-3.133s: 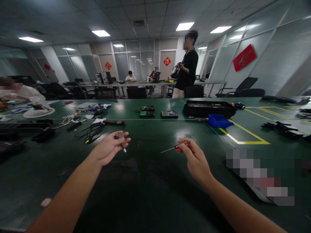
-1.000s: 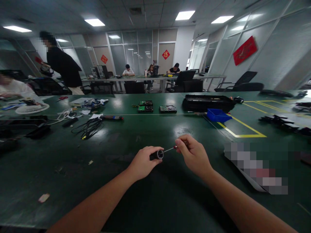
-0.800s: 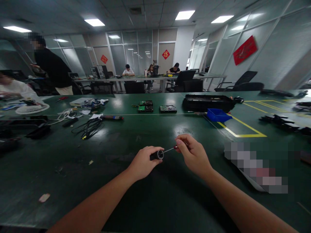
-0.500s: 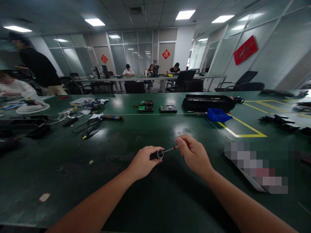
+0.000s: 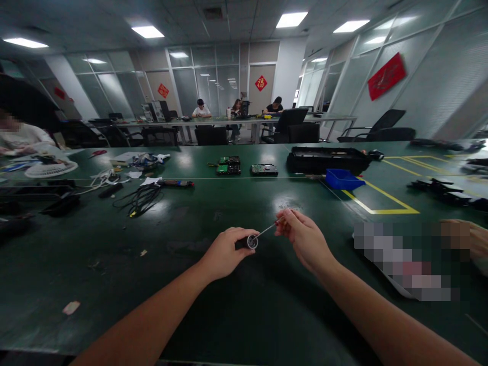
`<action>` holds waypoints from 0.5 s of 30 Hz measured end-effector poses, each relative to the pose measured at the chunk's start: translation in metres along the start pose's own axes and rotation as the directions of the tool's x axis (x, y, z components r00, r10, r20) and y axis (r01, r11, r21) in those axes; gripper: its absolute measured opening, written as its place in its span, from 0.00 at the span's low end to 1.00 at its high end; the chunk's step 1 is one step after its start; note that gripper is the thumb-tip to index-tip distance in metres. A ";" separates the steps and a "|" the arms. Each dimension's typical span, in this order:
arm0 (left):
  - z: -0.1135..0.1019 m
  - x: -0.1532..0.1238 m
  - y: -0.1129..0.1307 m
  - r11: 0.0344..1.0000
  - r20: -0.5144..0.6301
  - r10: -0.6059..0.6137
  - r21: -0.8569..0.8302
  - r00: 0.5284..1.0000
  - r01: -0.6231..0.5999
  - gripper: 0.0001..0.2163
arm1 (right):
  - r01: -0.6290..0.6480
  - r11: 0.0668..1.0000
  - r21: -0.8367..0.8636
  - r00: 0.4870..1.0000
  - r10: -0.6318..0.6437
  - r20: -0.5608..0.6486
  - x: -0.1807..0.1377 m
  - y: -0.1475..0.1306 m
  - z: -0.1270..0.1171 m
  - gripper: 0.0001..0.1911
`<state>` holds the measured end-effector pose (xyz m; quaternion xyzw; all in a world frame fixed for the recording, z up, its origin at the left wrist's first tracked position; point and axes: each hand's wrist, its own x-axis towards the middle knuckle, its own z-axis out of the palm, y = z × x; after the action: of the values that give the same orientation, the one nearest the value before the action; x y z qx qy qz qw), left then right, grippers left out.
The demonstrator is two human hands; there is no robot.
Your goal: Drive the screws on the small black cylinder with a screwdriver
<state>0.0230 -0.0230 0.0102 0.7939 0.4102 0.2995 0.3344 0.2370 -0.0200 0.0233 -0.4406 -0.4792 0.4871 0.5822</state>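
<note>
My left hand [image 5: 224, 254] is closed around a short black cylinder with a silver ring at its open end [image 5: 249, 242], held just above the green table [image 5: 213, 300]. My right hand [image 5: 303, 239] pinches the red handle of a thin metal-shafted tool [image 5: 267, 230]. The tool's tip sits at the cylinder's open end. Both hands meet near the middle of the table, close to its front.
Circuit boards [image 5: 229, 166] and a drive [image 5: 264, 170] lie further back, beside a black case [image 5: 328, 160] and a blue bin [image 5: 341, 179]. Cables [image 5: 139, 198] and clutter lie at left. A seated person [image 5: 17, 137] is far left; people sit at the rear table.
My left hand swung in from the left and brought the cylinder to the tool tip. The right hand has tilted the tool slightly upward. The standing person walked left and out of view.
</note>
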 end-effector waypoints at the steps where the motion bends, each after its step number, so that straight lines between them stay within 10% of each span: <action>1: 0.000 0.000 0.000 1.000 -0.003 -0.002 0.001 1.000 0.002 0.19 | -0.019 0.999 0.037 1.000 0.020 -0.013 0.001 0.001 -0.001 0.18; 15: -0.001 0.001 -0.002 0.994 -0.037 -0.069 0.082 0.997 0.072 0.19 | 0.297 0.842 -0.450 0.953 -0.291 0.085 -0.012 -0.006 0.001 0.14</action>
<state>0.0221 -0.0211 0.0097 0.7869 0.4557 0.2837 0.3044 0.2363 -0.0323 0.0276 -0.4833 -0.6459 0.2685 0.5265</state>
